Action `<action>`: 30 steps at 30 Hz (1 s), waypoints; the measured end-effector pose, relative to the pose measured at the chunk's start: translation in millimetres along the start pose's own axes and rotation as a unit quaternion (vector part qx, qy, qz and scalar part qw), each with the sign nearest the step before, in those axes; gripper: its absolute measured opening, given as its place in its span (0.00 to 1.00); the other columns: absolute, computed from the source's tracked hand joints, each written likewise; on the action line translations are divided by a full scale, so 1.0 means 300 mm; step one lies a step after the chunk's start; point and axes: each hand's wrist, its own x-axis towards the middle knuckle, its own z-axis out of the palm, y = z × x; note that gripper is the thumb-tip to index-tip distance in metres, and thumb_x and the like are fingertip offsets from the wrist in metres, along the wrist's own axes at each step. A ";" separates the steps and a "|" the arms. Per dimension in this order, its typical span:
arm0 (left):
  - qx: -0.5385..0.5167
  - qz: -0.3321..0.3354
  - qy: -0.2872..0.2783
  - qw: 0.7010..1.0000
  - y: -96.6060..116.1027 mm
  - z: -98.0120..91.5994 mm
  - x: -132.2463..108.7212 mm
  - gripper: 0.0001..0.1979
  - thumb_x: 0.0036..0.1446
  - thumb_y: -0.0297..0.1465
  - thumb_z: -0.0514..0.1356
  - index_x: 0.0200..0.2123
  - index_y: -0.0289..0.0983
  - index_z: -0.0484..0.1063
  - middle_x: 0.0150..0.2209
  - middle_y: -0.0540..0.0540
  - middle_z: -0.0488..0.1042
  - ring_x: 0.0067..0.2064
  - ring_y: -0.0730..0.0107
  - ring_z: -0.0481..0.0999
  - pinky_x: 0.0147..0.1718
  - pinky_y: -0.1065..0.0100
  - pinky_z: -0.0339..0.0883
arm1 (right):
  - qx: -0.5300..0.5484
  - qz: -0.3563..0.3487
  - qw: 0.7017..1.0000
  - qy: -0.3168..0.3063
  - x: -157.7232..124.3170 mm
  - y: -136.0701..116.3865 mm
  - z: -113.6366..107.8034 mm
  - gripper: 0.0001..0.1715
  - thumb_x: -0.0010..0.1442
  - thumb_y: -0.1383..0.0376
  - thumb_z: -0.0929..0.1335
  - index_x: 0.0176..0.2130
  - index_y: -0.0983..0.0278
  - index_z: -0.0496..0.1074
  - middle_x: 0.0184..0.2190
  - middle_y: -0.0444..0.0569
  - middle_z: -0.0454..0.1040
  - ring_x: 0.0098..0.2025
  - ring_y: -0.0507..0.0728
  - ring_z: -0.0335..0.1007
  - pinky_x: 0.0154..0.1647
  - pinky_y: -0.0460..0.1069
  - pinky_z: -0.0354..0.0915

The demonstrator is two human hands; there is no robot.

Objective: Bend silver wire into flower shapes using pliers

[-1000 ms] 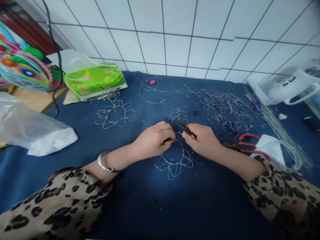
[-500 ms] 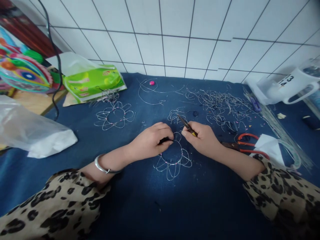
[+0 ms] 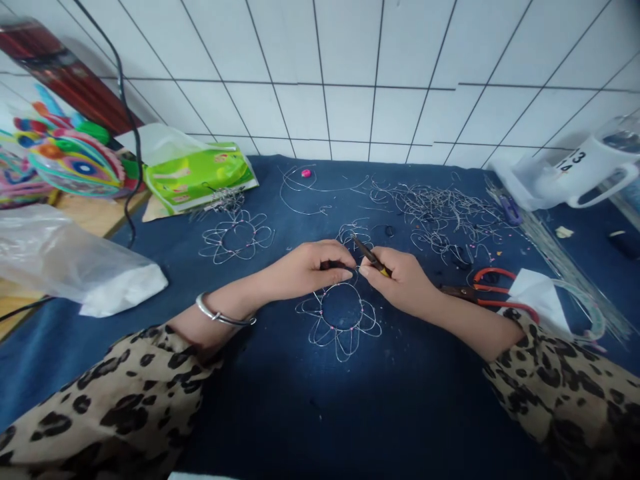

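Note:
A flower-shaped wire ring [image 3: 345, 328] with looped petals and small pink beads lies on the dark blue cloth in front of me. My left hand [image 3: 315, 270] curves over its far side, thumb and fingertips pinched at a far petal; the wire between them is mostly hidden. In my right hand [image 3: 400, 277] is a pair of pliers [image 3: 373, 257] with dark jaws and a bit of yellow on the handle, jaws pointing away and to the left. The tips of both hands nearly meet. Just beyond the pliers lies another bundle of bent wire [image 3: 350, 230].
A second wire flower [image 3: 237, 240] lies at left, near a green tissue pack [image 3: 200, 177] and a plastic bag [image 3: 85, 253]. Tangled wire scraps [image 3: 440, 207] spread at back right. Orange-handled scissors [image 3: 505, 303], straight wires [image 3: 575, 260] and a white jug [image 3: 575, 173] are on the right.
My left hand has shifted slightly right and away, to the far petal, and its fingers have straightened a little. The wire flower has turned slightly. The pliers stay in my right hand.

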 end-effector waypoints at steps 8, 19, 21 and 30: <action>-0.061 -0.064 -0.056 0.994 -0.012 -0.009 0.046 0.09 0.58 0.32 0.56 0.36 0.33 0.72 0.33 0.47 0.73 0.34 0.73 0.71 0.34 0.70 0.66 | -0.005 -0.008 1.000 0.002 0.003 0.008 -0.006 0.10 0.58 0.63 0.63 0.29 0.66 0.67 0.21 0.41 0.61 0.25 0.48 0.57 0.29 0.46 0.55; -0.150 -0.113 0.011 0.982 -0.021 0.006 -0.012 0.08 0.60 0.31 0.54 0.35 0.33 0.70 0.29 0.48 0.73 0.31 0.75 0.74 0.34 0.71 0.69 | 0.146 0.125 0.973 -0.125 -0.053 -0.121 -0.072 0.14 0.58 0.56 0.64 0.33 0.65 0.68 0.24 0.43 0.68 0.26 0.49 0.65 0.27 0.45 0.60; -0.159 -0.098 0.024 0.982 -0.020 0.006 -0.015 0.07 0.60 0.31 0.54 0.35 0.33 0.70 0.30 0.48 0.73 0.32 0.76 0.74 0.34 0.71 0.69 | 0.283 0.209 0.907 -0.232 -0.089 -0.139 -0.060 0.17 0.59 0.54 0.63 0.33 0.66 0.67 0.26 0.45 0.70 0.26 0.50 0.69 0.27 0.46 0.63; -0.166 -0.013 0.043 0.985 -0.011 0.002 -0.024 0.08 0.61 0.30 0.53 0.37 0.32 0.70 0.33 0.44 0.74 0.34 0.73 0.74 0.34 0.70 0.70 | 0.493 0.332 0.747 -0.298 -0.152 -0.087 0.002 0.24 0.62 0.52 0.58 0.32 0.68 0.68 0.25 0.48 0.71 0.25 0.53 0.71 0.29 0.51 0.69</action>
